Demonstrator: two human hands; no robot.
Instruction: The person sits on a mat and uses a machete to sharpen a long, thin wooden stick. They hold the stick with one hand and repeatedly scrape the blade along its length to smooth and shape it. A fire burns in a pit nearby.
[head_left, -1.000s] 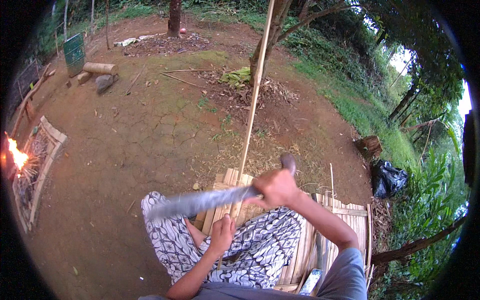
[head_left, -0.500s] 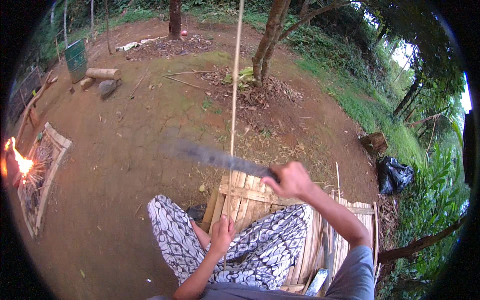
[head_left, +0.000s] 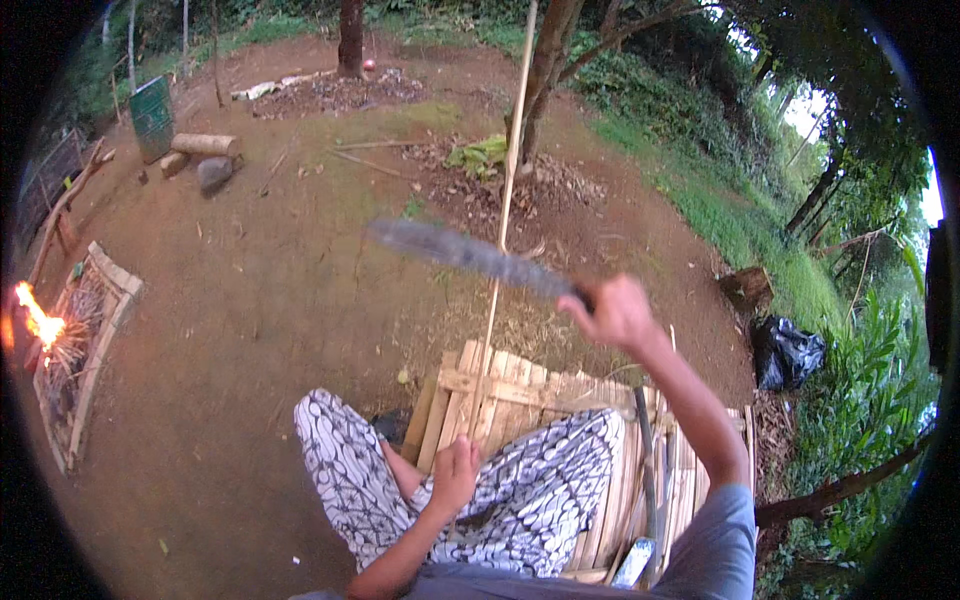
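My right hand (head_left: 612,312) is wrapped round the dark handle of a machete (head_left: 470,258), held out in front of me with its broad blade reaching left. The blade meets or crosses a long, thin pale bamboo strip (head_left: 514,160); a slight bend shows in the strip there. Low down over my lap, my left hand (head_left: 456,474) is closed round the strip's lower end. From that fist the strip rises steeply past the top of the view. I sit cross-legged in patterned trousers (head_left: 540,490) on a bamboo slat platform (head_left: 510,392).
Beside my right leg lie a dark pole (head_left: 645,450) and a light-coloured flat object (head_left: 634,562). A fire (head_left: 42,325) burns inside a wooden frame (head_left: 105,300) at far left. A black plastic bag (head_left: 789,352) and a stump (head_left: 746,288) are at right; a tree (head_left: 540,70) stands ahead.
The machete and my right hand have moved up and to the right. The strip's upper part has swung right, and its lower end stays in my left hand.
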